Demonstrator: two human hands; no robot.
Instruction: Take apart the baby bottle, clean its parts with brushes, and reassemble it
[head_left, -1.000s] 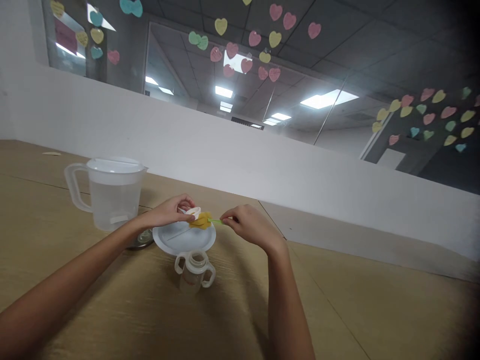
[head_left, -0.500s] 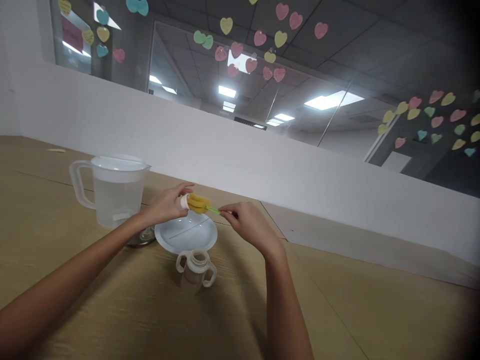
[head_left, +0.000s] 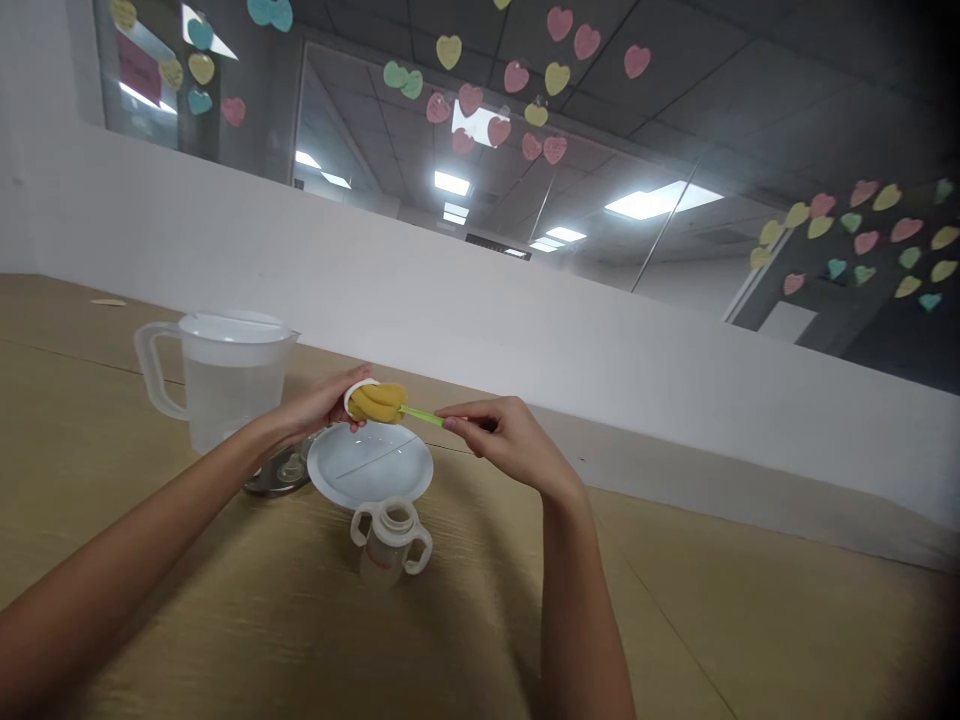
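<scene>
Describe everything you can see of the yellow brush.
The brush has a plump, lobed yellow head that looks spongy, on a slim bright green handle. It is held nearly level by the white bowl. The right hand pinches the handle, hiding its end; the head's far end sits inside a white-rimmed piece in the left hand.

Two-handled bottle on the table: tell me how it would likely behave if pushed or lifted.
The two-handled bottle looks like translucent plastic, so it would probably stay stiff when gripped. Its upright, fairly narrow body might tip if pushed near the top. If it fell, the protruding side handles would likely stop it rolling far.
</scene>
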